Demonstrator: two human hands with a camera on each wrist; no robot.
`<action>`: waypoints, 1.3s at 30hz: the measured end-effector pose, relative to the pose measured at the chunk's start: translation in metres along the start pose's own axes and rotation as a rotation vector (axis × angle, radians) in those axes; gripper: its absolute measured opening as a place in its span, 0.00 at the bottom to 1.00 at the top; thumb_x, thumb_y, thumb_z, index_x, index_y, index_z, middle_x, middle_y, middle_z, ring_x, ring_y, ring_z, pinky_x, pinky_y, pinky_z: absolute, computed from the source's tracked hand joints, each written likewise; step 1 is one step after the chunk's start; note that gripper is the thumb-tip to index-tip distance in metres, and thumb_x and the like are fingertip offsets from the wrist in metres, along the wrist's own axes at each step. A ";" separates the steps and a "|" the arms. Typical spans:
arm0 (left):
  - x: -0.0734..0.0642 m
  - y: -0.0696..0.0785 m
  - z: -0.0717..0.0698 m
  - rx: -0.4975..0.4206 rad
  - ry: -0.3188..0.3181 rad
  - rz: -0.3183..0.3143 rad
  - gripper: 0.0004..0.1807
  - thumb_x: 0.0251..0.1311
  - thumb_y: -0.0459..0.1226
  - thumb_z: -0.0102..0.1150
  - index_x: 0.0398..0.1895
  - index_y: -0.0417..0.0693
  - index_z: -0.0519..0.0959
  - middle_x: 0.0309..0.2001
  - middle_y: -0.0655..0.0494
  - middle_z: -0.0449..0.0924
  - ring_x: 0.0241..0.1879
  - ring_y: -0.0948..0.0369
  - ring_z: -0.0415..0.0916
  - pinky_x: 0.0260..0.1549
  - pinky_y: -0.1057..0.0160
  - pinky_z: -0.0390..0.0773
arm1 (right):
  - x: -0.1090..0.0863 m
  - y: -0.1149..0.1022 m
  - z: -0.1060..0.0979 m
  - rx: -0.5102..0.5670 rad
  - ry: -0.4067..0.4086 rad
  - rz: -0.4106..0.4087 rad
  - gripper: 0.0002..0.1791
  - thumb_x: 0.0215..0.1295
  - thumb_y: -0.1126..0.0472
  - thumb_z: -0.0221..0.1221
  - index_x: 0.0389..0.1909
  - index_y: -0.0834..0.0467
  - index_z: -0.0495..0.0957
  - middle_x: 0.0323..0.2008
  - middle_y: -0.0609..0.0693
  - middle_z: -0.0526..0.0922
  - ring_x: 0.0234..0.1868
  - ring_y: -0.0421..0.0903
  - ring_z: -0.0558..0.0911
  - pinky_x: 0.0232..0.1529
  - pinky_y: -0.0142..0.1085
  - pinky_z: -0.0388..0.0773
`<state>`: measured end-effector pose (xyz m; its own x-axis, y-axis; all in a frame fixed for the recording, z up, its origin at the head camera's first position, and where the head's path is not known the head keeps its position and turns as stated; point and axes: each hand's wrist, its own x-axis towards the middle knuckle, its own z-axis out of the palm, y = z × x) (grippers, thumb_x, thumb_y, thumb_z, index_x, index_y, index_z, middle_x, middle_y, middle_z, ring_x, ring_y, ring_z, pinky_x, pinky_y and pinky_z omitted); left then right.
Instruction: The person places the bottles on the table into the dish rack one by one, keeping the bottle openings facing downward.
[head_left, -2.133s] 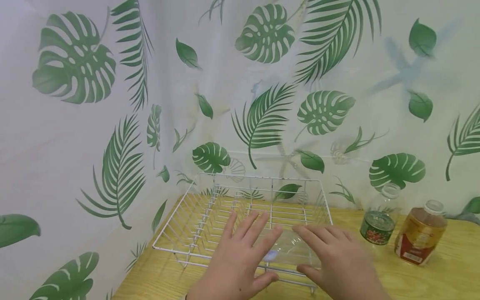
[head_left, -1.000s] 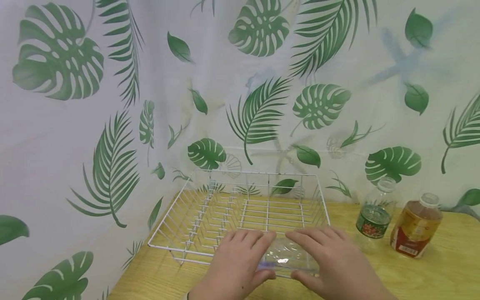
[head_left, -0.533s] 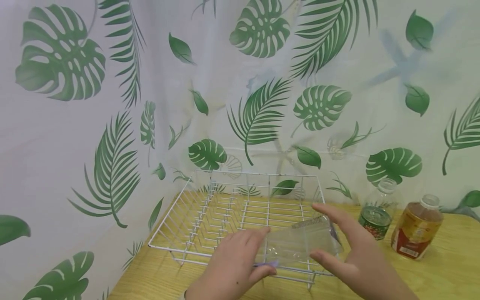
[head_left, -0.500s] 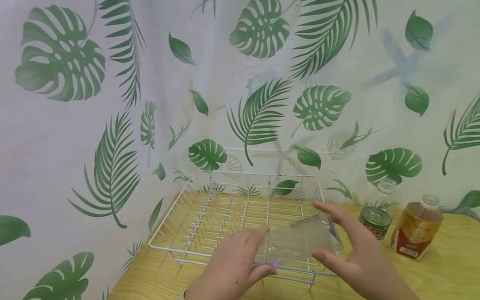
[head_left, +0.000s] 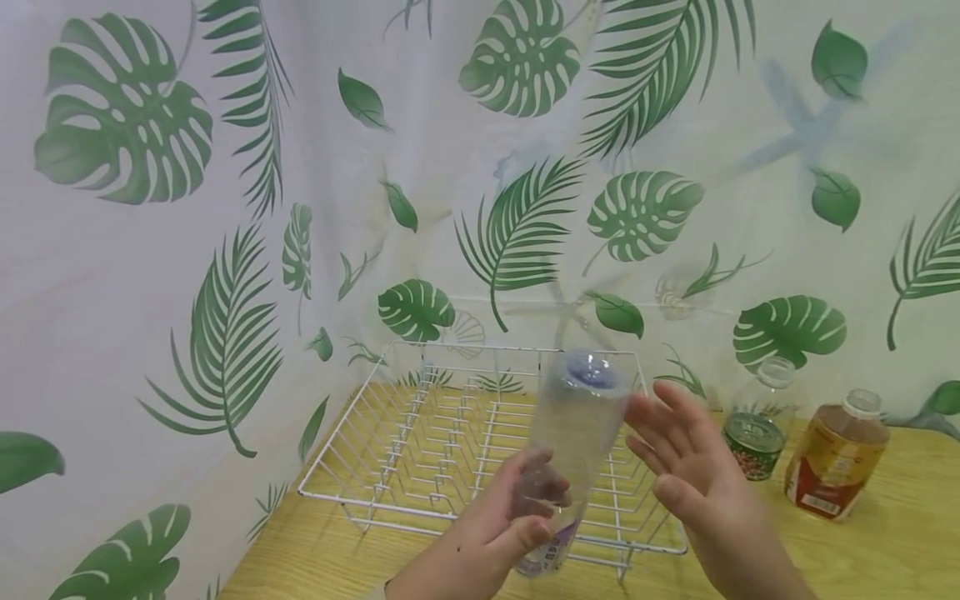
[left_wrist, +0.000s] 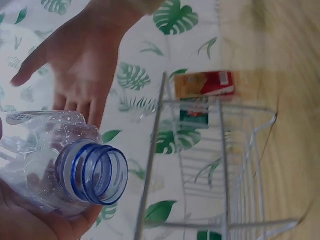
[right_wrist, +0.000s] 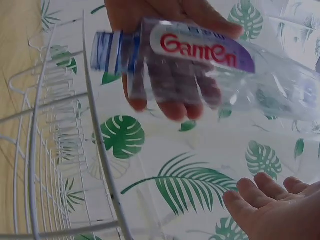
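Observation:
My left hand (head_left: pixel 480 537) grips a clear plastic bottle (head_left: pixel 573 437) near its lower end, thumb in front and fingers behind. The bottle is upside down and a bit tilted, its base up. In the left wrist view its uncapped blue neck (left_wrist: pixel 102 172) points toward the table side. A purple and white label with red "Ganten" lettering (right_wrist: pixel 200 49) faces the right wrist camera. My right hand (head_left: pixel 701 479) is beside the bottle's upper part, palm toward it, fingers extended and holding nothing. Behind the bottle stands a white wire dish rack (head_left: pixel 405 508).
To the right of the rack, a clear bottle with a green label (head_left: pixel 753 429) and a red-and-yellow labelled bottle (head_left: pixel 838 458) stand on the wooden table (head_left: pixel 885 554). A leaf-patterned sheet (head_left: pixel 360 208) covers the wall behind and at left.
The bottle has gone from lying sideways between both hands to base up in the left hand. The left hand has turned with it; the right hand has let go and opened.

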<state>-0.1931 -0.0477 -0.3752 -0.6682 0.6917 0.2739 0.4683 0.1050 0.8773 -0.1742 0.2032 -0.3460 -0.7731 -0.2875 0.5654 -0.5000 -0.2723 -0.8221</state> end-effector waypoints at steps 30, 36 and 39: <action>0.003 -0.013 0.027 0.159 -0.214 0.103 0.31 0.69 0.44 0.45 0.69 0.68 0.44 0.59 0.63 0.65 0.58 0.65 0.66 0.50 0.66 0.72 | -0.008 0.003 0.030 0.253 -0.152 -0.138 0.32 0.66 0.74 0.51 0.67 0.70 0.50 0.60 0.65 0.69 0.61 0.59 0.69 0.57 0.47 0.70; 0.003 -0.015 0.028 0.269 -0.223 0.172 0.32 0.70 0.42 0.44 0.70 0.64 0.41 0.60 0.61 0.66 0.57 0.65 0.67 0.49 0.67 0.72 | -0.006 0.005 0.030 0.252 -0.182 -0.202 0.30 0.64 0.77 0.50 0.65 0.72 0.52 0.55 0.62 0.71 0.57 0.57 0.72 0.55 0.48 0.72; 0.003 -0.011 0.027 0.221 -0.230 0.165 0.33 0.70 0.43 0.45 0.71 0.64 0.41 0.60 0.63 0.66 0.57 0.66 0.67 0.51 0.66 0.71 | -0.003 0.003 0.030 0.273 -0.205 -0.248 0.29 0.64 0.76 0.51 0.64 0.73 0.52 0.55 0.62 0.71 0.57 0.57 0.72 0.56 0.46 0.71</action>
<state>-0.1849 -0.0278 -0.3945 -0.4374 0.8522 0.2870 0.6897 0.1131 0.7152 -0.1618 0.1760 -0.3484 -0.5349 -0.3519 0.7681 -0.5179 -0.5817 -0.6272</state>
